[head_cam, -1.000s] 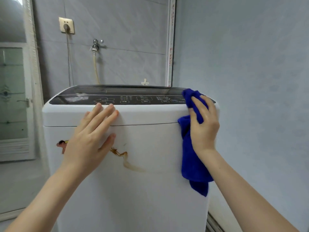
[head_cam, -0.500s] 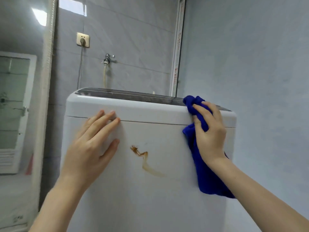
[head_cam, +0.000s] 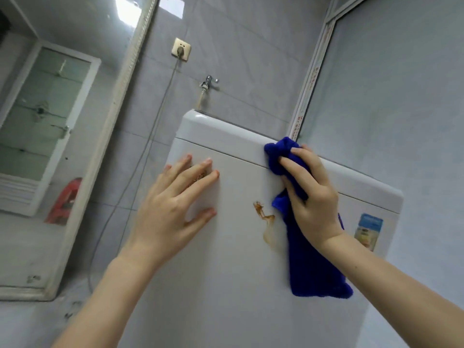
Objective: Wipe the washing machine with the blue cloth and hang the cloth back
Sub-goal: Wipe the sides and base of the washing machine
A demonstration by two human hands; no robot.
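Grey tiled wall behind the washer (head_cam: 238,272), with a socket (head_cam: 181,49) and a tap (head_cam: 208,82) above its back edge and a red stool (head_cam: 65,202) on the floor off to its left. The view is tilted, so the washer reads slanted. The left hand (head_cam: 173,209) lies flat on the upper left of the washer's front, fingers straight and spread, holding nothing; looks like a brace. The right hand (head_cam: 311,197) is curled round the bunched top of the cloth (head_cam: 311,267) and presses it on the seam where the washer's top rim meets the front, right of centre. The rest of the cloth hangs loose down the front below the wrist. A brown stain (head_cam: 263,217) sits mid-front between the hands, just left of the hanging cloth and not covered. There is a label (head_cam: 367,231) near the washer's right edge. My read: the front wipe is in hand and the stain is not yet dealt with, so there's plenty left. To do it well, gather the loose tail into the palm so a thick pad meets the washer rather than a dragging flap. Work the seam along the rim, then drop to the stain and use short firm strokes, refolding to a clean face. Go light at the label, since its edges could lift. The left hand should hold the washer steady against the push. The hook for the cloth is out of view, so I can't place the hang-back.
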